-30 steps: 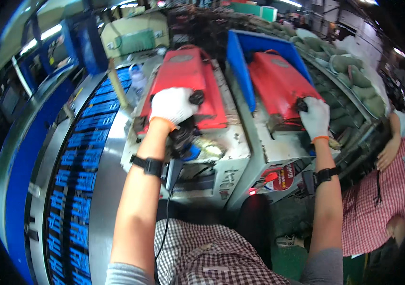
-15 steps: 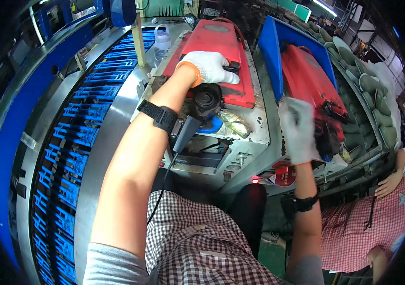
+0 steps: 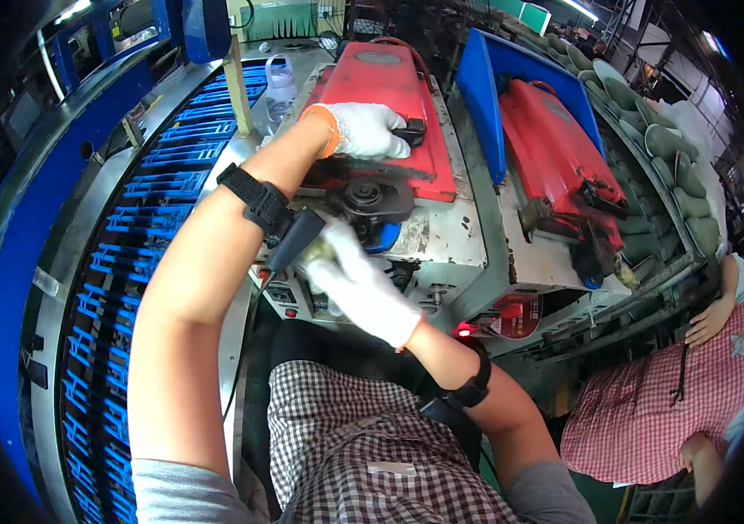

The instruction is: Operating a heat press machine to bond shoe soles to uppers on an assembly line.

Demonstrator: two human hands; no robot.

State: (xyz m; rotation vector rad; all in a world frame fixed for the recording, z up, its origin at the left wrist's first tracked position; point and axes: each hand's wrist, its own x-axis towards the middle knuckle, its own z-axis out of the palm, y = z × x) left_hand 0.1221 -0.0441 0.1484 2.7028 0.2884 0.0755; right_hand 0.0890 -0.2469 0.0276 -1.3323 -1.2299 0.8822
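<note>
My left hand [image 3: 370, 131], in a white knit glove with an orange cuff, grips a black handle [image 3: 410, 132] on the red lid [image 3: 376, 79] of the nearer machine. My right hand [image 3: 359, 288], gloved too and smeared by motion, is below it at the machine's front left edge. Its fingers are curled round a small yellowish-green thing [image 3: 321, 251], too blurred to name. A round black knob-like fitting [image 3: 370, 194] sits between the lid and my right hand. Below that fitting shows a blue part [image 3: 384, 237].
A blue-slatted conveyor [image 3: 141, 236] runs along the left. A clear bottle [image 3: 279, 87] stands beside the machine. At right are a second red-lidded machine [image 3: 555, 140] with a blue guard [image 3: 485, 105], and a rack of green-grey sole-shaped pieces [image 3: 682, 162]. A co-worker in a red checked apron [image 3: 651, 402] is at far right.
My right hand has swung left from the second machine to the nearer one's front. The yellowish clear-wrapped thing has left the machine's front ledge. My left hand stays at the lid's handle.
</note>
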